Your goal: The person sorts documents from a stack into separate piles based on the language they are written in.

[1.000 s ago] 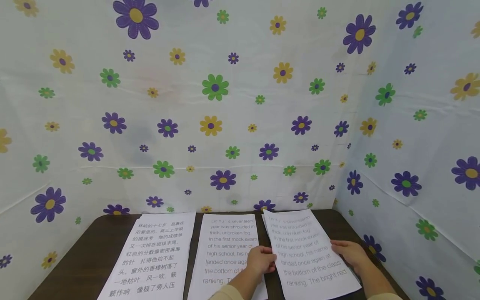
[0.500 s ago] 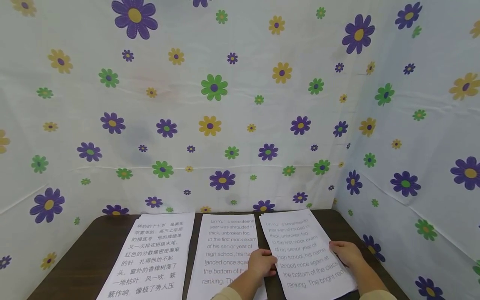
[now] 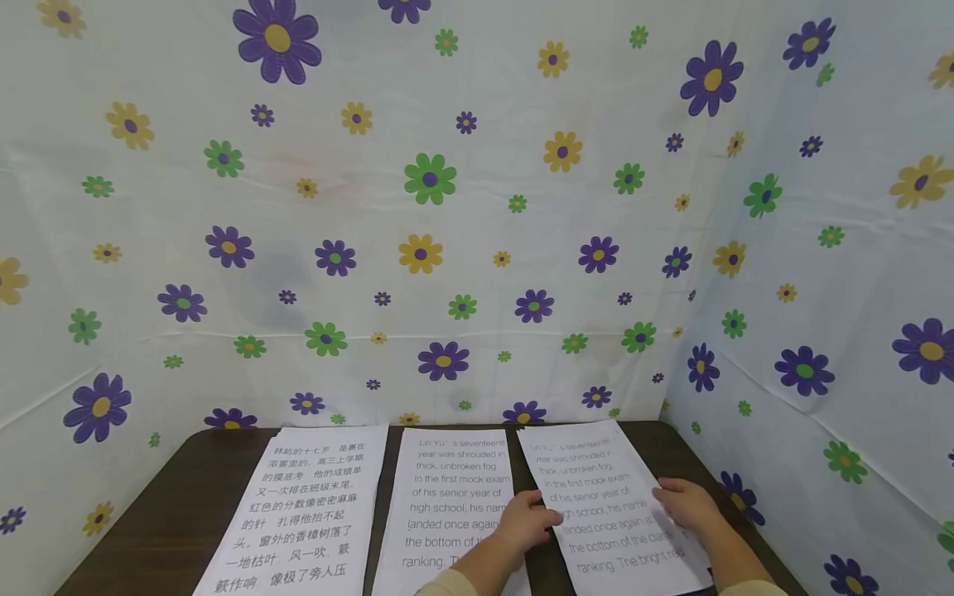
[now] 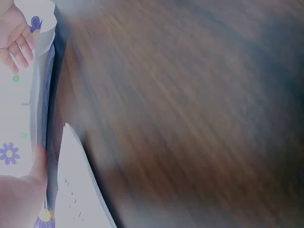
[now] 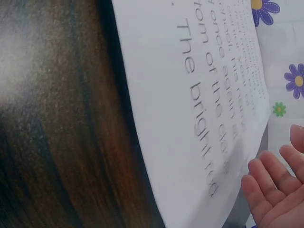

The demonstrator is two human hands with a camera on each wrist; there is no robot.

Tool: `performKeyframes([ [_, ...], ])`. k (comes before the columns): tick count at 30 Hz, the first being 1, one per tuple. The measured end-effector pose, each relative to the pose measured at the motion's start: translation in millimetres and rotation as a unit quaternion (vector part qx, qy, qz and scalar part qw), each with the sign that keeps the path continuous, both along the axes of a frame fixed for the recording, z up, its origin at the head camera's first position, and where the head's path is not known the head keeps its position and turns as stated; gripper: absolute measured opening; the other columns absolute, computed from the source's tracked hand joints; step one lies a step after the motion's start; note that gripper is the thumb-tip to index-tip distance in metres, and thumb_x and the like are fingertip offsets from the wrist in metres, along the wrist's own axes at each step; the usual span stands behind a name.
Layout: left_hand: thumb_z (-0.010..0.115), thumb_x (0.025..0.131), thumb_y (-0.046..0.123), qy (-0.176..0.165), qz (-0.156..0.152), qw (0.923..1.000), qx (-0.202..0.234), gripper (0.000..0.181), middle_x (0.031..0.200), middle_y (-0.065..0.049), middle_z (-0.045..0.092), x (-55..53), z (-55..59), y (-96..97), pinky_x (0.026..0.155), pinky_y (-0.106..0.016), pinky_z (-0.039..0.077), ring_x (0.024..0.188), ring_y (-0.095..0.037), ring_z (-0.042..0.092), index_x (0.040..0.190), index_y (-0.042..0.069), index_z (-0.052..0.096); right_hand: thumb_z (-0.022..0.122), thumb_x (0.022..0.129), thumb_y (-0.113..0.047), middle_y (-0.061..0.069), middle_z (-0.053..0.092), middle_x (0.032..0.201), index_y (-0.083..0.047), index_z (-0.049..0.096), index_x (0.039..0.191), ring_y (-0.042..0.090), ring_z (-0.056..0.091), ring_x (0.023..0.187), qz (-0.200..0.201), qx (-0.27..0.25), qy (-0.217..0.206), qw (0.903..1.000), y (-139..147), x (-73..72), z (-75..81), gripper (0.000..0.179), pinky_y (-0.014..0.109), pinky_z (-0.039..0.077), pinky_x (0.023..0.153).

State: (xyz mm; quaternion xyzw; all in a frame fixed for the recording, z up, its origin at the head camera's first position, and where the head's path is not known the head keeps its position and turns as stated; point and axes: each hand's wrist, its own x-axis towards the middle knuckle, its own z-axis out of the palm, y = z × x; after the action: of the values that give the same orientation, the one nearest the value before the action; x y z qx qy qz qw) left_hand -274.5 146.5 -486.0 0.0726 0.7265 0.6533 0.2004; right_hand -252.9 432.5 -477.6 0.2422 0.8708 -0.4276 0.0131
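Observation:
Three paper stacks lie side by side. My left hand (image 3: 522,523) is at the left edge of the right-hand stack (image 3: 596,505) of printed English sheets. One digit laps slightly over that edge. On the opposite edge my right hand (image 3: 686,505) touches the sheets, fingers pointing left. The right wrist view shows loosely extended fingers (image 5: 266,185) beside the paper (image 5: 161,142). Only part of my left hand (image 4: 23,194) shows in the left wrist view. My left forearm covers part of the middle stack (image 3: 455,480), also printed in English.
The left stack (image 3: 298,505) carries Chinese print. All three stacks lie on a dark brown table (image 3: 149,513). A white cloth with flowers (image 3: 462,215) stands behind the table and along its right side.
The right stack's top sheets have shifted left, and their corners line up more closely. My left hand has moved slightly right over the stack's edge. The other two stacks stay put.

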Motion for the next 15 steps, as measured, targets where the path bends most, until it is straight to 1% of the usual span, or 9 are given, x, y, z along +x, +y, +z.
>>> performKeyframes([
  [3,0.068,0.081,0.008,0.016,-0.001,0.9999,0.002,0.062,0.11,-0.018,0.069,-1.9,1.4,-6.4,0.083,-0.041,0.06,0.093,-0.026,0.07,0.133,-0.015,0.045,0.059,0.094,-0.027,0.037,0.043,0.139,0.01,0.039,0.141,0.048,0.053,0.119,0.008,-0.012,0.017,0.9998,-6.1,-2.0,4.6,0.064,0.047,0.055,0.087],
  [7,0.07,0.08,0.008,0.019,-0.007,0.9998,0.003,0.065,0.115,-0.02,0.066,-8.1,4.4,-16.0,0.084,-0.038,0.06,0.097,-0.026,0.069,0.136,-0.013,0.044,0.061,0.093,-0.027,0.037,0.041,0.141,0.009,0.037,0.143,0.049,0.053,0.121,0.026,-0.029,0.038,0.9985,-19.9,-4.9,13.4,0.066,0.047,0.055,0.089],
  [11,0.07,0.079,0.008,0.026,-0.001,0.9996,0.004,0.067,0.12,-0.023,0.063,-14.8,4.2,-27.0,0.085,-0.037,0.059,0.099,-0.027,0.068,0.138,-0.009,0.044,0.06,0.094,-0.026,0.037,0.046,0.137,0.008,0.038,0.143,0.047,0.056,0.119,0.048,-0.034,0.06,0.9965,-39.5,-9.1,18.9,0.063,0.048,0.055,0.091],
  [15,0.07,0.079,0.007,0.036,0.007,0.9993,0.009,0.068,0.122,-0.025,0.062,-21.0,4.9,-41.9,0.086,-0.039,0.059,0.103,-0.03,0.067,0.139,-0.009,0.043,0.059,0.095,-0.029,0.034,0.051,0.133,0.003,0.039,0.144,0.045,0.058,0.117,0.061,-0.035,0.062,0.9956,-60.7,-15.1,21.2,0.062,0.048,0.055,0.092],
])
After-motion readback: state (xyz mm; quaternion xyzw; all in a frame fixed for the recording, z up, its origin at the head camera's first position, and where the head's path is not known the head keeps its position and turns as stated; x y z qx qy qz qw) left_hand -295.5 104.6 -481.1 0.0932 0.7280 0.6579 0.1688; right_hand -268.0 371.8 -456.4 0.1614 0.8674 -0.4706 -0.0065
